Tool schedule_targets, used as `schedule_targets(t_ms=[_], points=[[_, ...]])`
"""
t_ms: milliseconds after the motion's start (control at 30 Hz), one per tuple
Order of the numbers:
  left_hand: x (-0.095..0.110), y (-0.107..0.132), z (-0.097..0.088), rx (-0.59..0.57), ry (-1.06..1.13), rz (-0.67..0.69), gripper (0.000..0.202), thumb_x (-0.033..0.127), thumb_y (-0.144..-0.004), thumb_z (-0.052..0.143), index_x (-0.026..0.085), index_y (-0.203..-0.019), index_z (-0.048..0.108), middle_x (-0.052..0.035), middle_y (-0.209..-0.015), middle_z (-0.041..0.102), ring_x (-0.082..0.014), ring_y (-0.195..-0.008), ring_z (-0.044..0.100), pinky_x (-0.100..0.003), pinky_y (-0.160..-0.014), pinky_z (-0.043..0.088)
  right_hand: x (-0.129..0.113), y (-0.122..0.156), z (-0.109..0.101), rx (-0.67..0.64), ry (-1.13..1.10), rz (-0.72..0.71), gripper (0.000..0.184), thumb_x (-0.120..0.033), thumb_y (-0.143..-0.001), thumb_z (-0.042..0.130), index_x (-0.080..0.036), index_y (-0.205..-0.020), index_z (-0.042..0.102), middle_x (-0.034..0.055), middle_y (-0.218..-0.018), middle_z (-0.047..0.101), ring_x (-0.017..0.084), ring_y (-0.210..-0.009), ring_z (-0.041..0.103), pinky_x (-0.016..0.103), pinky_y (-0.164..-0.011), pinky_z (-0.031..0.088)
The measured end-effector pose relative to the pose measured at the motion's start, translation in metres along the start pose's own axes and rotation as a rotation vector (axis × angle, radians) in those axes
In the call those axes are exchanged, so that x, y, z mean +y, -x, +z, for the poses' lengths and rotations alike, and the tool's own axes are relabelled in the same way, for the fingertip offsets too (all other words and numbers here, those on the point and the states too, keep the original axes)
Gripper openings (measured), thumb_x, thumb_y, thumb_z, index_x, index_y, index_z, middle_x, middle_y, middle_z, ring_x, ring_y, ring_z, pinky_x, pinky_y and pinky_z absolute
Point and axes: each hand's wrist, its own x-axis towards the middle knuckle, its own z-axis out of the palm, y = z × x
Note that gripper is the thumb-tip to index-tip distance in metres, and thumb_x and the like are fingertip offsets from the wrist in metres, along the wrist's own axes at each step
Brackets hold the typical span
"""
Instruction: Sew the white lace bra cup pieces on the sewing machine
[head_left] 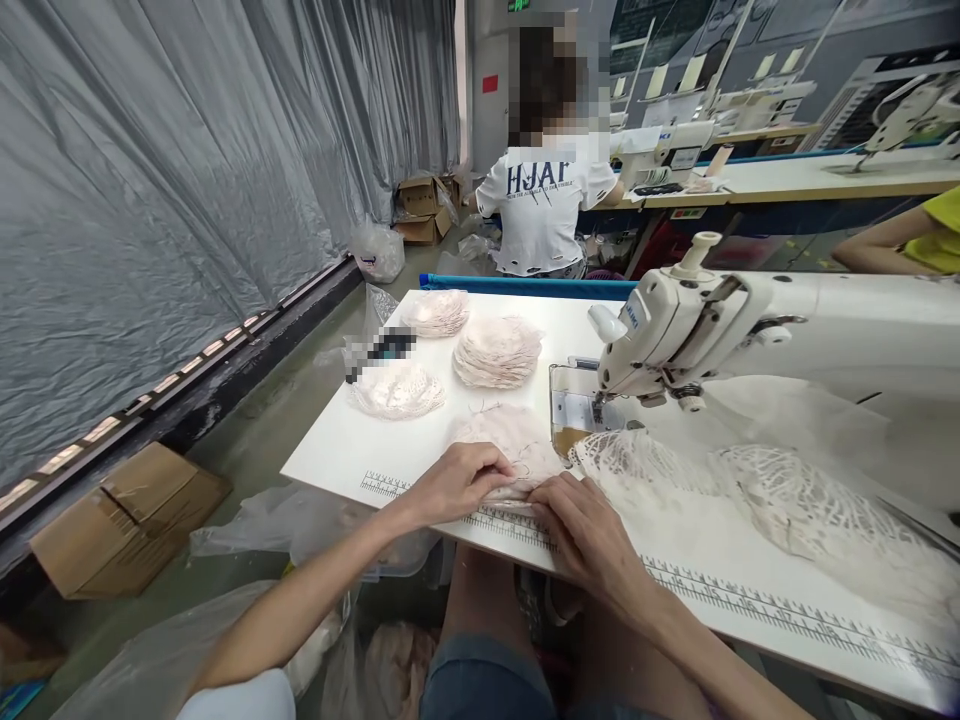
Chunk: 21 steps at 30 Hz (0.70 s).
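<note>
A pale pink stack of sheer fabric pieces [502, 432] lies at the front of the white sewing table [330, 440], just left of the needle. My left hand [461, 482] is closed on its front edge, thumb and fingers pinched together. Beside it, my right hand [592, 530] has curled fingers gripping the same edge near the corner. The fingertips partly hide the cloth. White lace pieces [645, 462] spread to the right, under and past the sewing machine [660, 330]. Its presser foot [598, 408] sits just beyond my right hand.
More fabric stacks [496, 352] stand at the table's back left, with a lace pile [397, 390] nearby. A printed ruler [712, 590] runs along the front edge. A cardboard box [127, 520] and plastic bags are on the floor. A co-worker [536, 210] sits ahead, facing away.
</note>
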Motion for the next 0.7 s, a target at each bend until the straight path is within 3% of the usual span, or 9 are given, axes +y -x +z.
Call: schedule_targets(t_ms=[267,433,533,700], points=[[0.003,0.001,0.003,0.015,-0.046,0.052,0.015,0.021,-0.089,0.049,0.015,-0.082,0.061,-0.0023,-0.079,0.061,-0.0123,-0.072,0.054,-0.022,-0.064,0.041,-0.001,-0.007,0.0,0.131,0.168,-0.075,0.02,-0.012,-0.093,0.036,-0.017,-0.087,0.054,0.0033,-0.068,0.055,0.017,-0.063,0.047,0.031,-0.059,0.028],[0.006,0.007,0.008,0.036,-0.076,0.108,0.015,0.02,-0.09,0.046,0.015,-0.088,0.06,-0.0039,-0.084,0.06,-0.0129,-0.075,0.054,-0.023,-0.067,0.041,-0.002,-0.008,-0.001,0.161,0.161,-0.092,0.018,-0.011,-0.093,0.038,-0.016,-0.087,0.054,0.0037,-0.069,0.057,0.017,-0.065,0.046,0.031,-0.061,0.027],[0.006,0.012,0.011,0.04,-0.1,0.089,0.013,0.025,-0.087,0.054,0.015,-0.092,0.06,-0.0036,-0.085,0.059,-0.0131,-0.074,0.053,-0.023,-0.066,0.042,-0.001,-0.007,0.0,0.168,0.15,-0.083,0.018,-0.011,-0.093,0.038,-0.017,-0.086,0.054,0.0038,-0.07,0.058,0.017,-0.065,0.047,0.032,-0.061,0.027],[0.001,0.019,0.019,0.082,-0.135,0.109,0.016,0.021,-0.082,0.061,0.017,-0.098,0.058,-0.0066,-0.103,0.057,-0.0168,-0.091,0.056,-0.027,-0.079,0.046,0.001,-0.004,0.002,0.162,0.146,-0.074,0.017,-0.01,-0.093,0.038,-0.017,-0.086,0.052,0.004,-0.071,0.059,0.017,-0.065,0.046,0.032,-0.06,0.026]])
